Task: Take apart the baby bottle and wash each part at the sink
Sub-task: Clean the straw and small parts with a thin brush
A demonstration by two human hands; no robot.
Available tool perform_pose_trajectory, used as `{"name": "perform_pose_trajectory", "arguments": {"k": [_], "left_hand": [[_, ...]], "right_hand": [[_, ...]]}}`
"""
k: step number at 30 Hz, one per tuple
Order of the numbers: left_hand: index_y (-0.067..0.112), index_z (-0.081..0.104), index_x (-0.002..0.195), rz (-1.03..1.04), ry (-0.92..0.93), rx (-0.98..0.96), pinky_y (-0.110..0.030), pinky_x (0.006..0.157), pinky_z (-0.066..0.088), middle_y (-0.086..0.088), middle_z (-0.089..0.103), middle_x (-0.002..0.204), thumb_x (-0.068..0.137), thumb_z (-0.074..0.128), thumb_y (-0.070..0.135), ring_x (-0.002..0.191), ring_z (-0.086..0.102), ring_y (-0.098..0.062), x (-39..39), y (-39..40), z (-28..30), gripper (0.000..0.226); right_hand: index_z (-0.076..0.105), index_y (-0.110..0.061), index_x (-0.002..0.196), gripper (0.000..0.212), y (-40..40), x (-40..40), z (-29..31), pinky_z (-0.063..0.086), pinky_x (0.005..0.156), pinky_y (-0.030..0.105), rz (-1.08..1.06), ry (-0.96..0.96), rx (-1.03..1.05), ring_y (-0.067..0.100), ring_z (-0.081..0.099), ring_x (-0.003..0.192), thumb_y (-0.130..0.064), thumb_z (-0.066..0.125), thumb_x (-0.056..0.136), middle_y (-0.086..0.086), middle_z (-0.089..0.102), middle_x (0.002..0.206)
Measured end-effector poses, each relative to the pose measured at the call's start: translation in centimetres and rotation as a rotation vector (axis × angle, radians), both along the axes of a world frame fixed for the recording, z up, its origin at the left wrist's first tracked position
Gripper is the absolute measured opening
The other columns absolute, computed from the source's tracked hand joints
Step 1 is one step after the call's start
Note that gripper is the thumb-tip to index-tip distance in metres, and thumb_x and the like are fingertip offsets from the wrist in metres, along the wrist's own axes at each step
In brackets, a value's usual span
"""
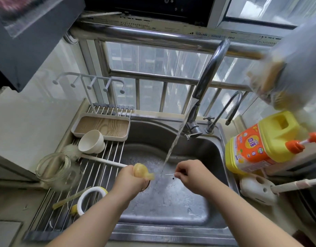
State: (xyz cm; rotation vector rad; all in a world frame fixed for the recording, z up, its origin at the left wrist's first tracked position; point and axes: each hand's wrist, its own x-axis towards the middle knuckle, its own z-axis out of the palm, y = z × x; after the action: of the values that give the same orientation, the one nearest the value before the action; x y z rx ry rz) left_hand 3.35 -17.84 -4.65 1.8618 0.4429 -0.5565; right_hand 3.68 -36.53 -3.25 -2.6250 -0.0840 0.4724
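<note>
My left hand (130,180) grips a yellowish silicone nipple (142,171) over the steel sink (171,202), its tip pointing right. My right hand (190,172) pinches a thin white brush or stick (169,174) aimed at the nipple's tip. Water runs from the tall faucet (209,72) and lands between my hands. On the roll-up drying rack (100,157) at the left lie the clear glass bottle body (55,168), a white cap (91,141), a white and yellow collar ring (90,196), a straw (71,197) and a long bottle brush (93,157).
A yellow and orange detergent jug (260,143) with a pump stands right of the sink. A white sponge brush (260,189) lies below it. A wood-bottomed tray (102,126) with hooks sits at the rack's far end. A smaller tap (223,111) stands behind the faucet.
</note>
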Motion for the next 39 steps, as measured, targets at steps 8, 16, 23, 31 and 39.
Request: {"name": "perform_pose_trajectory", "arguments": {"k": [8,16,23,31,39], "left_hand": [[0.019,0.051,0.083,0.019,0.005,-0.015,-0.034,0.074,0.052,-0.004,0.059,0.083,0.079,0.071,0.005,0.074,0.055,-0.016,0.1,0.0,-0.3,0.025],[0.008,0.057,0.098,-0.017,-0.01,-0.071,-0.034,0.072,0.052,-0.009,0.061,0.089,0.08,0.068,0.001,0.077,0.056,-0.019,0.0,-0.2,-0.1,0.023],[0.007,0.058,0.096,-0.015,-0.008,-0.066,-0.045,0.081,0.054,-0.013,0.062,0.091,0.079,0.069,0.001,0.078,0.057,-0.022,-0.3,0.3,-0.3,0.021],[0.014,0.059,0.094,-0.089,-0.024,-0.03,-0.04,0.082,0.053,-0.01,0.065,0.092,0.079,0.071,0.004,0.086,0.062,-0.023,-0.4,0.2,-0.2,0.022],[0.018,0.058,0.087,-0.101,-0.011,-0.054,-0.037,0.078,0.055,-0.008,0.065,0.089,0.079,0.071,0.002,0.081,0.062,-0.019,-0.6,0.6,-0.3,0.023]], "right_hand": [[0.07,-0.017,0.088,0.014,-1.4,0.0,0.0,0.051,0.076,0.029,-0.029,0.004,0.01,0.014,0.061,0.08,-0.026,0.06,0.09,-0.003,0.067,0.083],[0.072,-0.02,0.09,0.014,-0.4,-0.1,0.0,0.053,0.076,0.031,0.027,0.069,0.036,0.014,0.063,0.08,-0.028,0.061,0.09,-0.002,0.07,0.087],[0.073,-0.016,0.09,0.015,-0.2,-0.1,0.5,0.054,0.074,0.03,0.064,0.136,0.007,0.016,0.063,0.079,-0.021,0.059,0.09,-0.002,0.066,0.083],[0.073,-0.015,0.093,0.017,0.8,0.2,0.6,0.054,0.072,0.03,0.045,0.083,-0.007,0.016,0.063,0.078,-0.021,0.057,0.091,0.002,0.071,0.089],[0.072,-0.015,0.092,0.017,0.5,-0.6,0.3,0.054,0.074,0.03,0.028,0.109,-0.024,0.017,0.063,0.081,-0.022,0.057,0.09,0.003,0.07,0.09]]}}
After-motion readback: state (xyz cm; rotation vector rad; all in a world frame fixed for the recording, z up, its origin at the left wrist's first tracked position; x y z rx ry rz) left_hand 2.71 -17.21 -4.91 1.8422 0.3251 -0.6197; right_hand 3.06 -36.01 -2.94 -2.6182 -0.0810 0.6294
